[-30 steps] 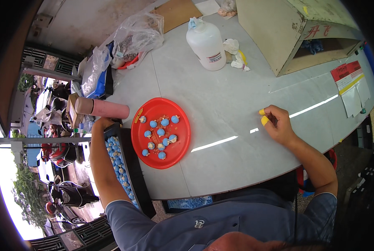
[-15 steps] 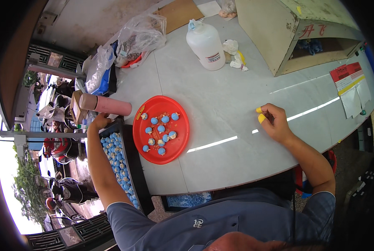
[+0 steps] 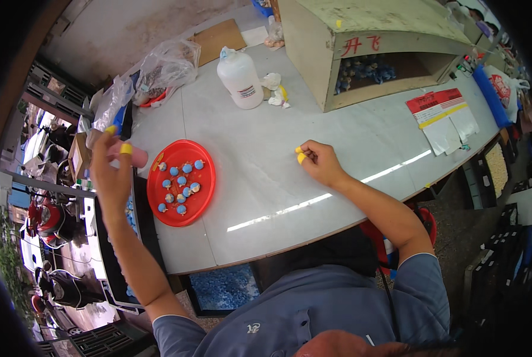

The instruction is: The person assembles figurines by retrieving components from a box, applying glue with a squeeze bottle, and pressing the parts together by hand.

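My left hand (image 3: 111,172) is raised over the pink bottle (image 3: 136,156), partly covering it. Its thumb and forefinger, yellow at the tips, are stretched apart with nothing seen between them. My right hand (image 3: 320,163) rests above the grey table (image 3: 260,178), fingers curled in and yellow-tipped thumb and forefinger close together; the palm is hidden. A round red plate (image 3: 203,205) holds several small blue balls (image 3: 182,180), some with whitish parts. Below my left forearm, a black tray (image 3: 148,238) with more such blue pieces is mostly covered.
A white plastic jug (image 3: 240,80) stands at the back beside crumpled white wrappers (image 3: 274,89). Right of it is a cream box (image 3: 313,65) with blue pieces inside. A red-and-white paper (image 3: 441,116) lies at right. Below the table edge sits a bin of blue bits (image 3: 224,288).
My left hand has risen from beside the bottle and tray, and its fingers have spread. My right hand stays curled over the table. The whole view has swung to the right.
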### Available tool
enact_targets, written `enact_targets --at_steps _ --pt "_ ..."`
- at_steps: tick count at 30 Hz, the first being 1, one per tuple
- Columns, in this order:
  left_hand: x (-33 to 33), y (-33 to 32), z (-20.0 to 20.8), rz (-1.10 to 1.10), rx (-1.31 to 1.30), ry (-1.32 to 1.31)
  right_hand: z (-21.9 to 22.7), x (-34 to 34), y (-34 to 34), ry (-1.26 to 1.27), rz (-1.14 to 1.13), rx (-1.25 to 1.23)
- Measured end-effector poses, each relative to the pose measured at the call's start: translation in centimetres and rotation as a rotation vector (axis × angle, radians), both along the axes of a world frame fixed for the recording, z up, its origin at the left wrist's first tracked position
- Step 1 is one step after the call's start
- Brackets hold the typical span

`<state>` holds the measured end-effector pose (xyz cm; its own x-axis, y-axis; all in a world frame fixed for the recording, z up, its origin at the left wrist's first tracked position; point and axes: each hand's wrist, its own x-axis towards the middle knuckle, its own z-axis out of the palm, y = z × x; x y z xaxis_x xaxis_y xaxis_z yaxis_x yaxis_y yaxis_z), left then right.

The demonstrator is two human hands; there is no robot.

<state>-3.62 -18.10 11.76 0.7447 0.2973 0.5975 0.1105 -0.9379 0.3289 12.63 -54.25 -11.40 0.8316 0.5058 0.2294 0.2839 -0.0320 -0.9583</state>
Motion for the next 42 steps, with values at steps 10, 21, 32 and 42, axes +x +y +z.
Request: enact_targets --at_steps 10,21,32,42 --pt "6.7 -21.0 -17.7 -0.552 -1.016 0.085 1.5 -0.7 -4.8 0.225 0.138 -0.013" --pt "8.8 -22.4 -21.8 -0.434 -1.192 0.122 0.1 0.8 -12.7 -0.094 -0.17 -0.092" --pt "8.8 -22.4 -21.8 -0.405 -1.03 0.161 -0.6 1.6 -12.8 -0.12 -0.126 -0.151" --pt "9.1 -22.3 -21.7 -0.351 -1.116 0.144 -0.6 1.5 -12.4 -0.098 -0.079 -0.108"
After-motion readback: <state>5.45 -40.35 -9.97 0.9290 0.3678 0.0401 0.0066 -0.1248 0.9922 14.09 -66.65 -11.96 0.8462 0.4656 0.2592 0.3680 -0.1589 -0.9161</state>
